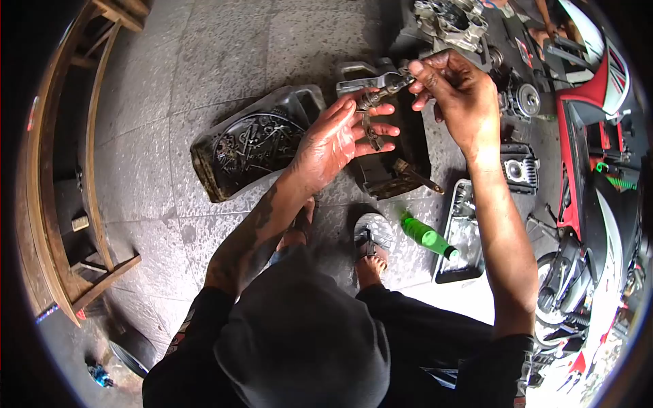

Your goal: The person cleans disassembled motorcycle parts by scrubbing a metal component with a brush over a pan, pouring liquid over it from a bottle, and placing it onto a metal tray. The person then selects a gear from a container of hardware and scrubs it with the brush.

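A dark, greasy metal shaft (386, 92) with a short arm hanging from it is held up between my two hands. My left hand (333, 139) grips its lower end between thumb and forefinger, the other fingers spread beneath. At the upper end, my right hand (457, 95) pinches the tip between thumb and fingertips. Both hands look wet or oily. Below them is an open dark tray (377, 183) with a brush-like tool (416, 175) in it. To the left stands a grimy plastic container (235, 183) holding several small metal parts and bolts.
A green bottle (425, 234) lies by my foot, next to a metal tray (469, 277). An engine casing (452, 24) and other engine parts sit beyond. A red and white motorcycle (568, 156) stands at the right, a wooden frame (98, 149) at the left. Another person's hand shows top right.
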`<state>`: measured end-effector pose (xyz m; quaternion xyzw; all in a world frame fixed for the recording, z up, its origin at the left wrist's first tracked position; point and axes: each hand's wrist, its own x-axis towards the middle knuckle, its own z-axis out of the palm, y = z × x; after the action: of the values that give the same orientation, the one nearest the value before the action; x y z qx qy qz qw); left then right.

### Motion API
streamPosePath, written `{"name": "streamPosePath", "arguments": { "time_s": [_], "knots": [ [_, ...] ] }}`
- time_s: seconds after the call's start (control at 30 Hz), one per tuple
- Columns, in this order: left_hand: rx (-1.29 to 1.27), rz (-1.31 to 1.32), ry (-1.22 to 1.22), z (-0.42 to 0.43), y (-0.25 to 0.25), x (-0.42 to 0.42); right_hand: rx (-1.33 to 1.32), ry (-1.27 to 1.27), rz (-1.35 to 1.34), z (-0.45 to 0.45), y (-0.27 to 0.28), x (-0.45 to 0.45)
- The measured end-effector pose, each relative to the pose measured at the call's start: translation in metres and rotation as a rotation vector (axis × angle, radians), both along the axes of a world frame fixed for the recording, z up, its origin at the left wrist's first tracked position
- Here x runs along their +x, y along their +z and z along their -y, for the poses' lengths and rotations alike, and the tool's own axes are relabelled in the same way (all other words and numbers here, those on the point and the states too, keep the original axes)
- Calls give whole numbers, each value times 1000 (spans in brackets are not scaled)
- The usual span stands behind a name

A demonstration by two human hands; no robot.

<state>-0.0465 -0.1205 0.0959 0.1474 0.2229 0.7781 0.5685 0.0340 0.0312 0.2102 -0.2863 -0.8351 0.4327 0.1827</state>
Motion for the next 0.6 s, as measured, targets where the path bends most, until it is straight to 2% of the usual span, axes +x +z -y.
{"name": "streamPosePath", "arguments": {
  "time_s": [0.1,0.2,0.23,0.3,0.33,0.4,0.6],
  "knots": [
    [31,-108,-35,-20,-19,3,7,-14,42,-8,-16,9],
    [-75,-81,-15,-34,-48,9,6,-47,69,-23,-48,21],
    [-107,-56,16,-37,-53,11,72,-78,189,-28,-51,25],
    [-192,-77,46,-39,-67,13,570,55,618,-57,-103,51],
    [-233,-83,77,-38,-77,12,558,43,627,-51,-114,61],
    [-312,-88,119,-39,-91,11,632,453,945,-36,-129,79],
    [-386,-109,133,-51,-97,9,611,507,1029,-29,-145,115]
  ]
}}
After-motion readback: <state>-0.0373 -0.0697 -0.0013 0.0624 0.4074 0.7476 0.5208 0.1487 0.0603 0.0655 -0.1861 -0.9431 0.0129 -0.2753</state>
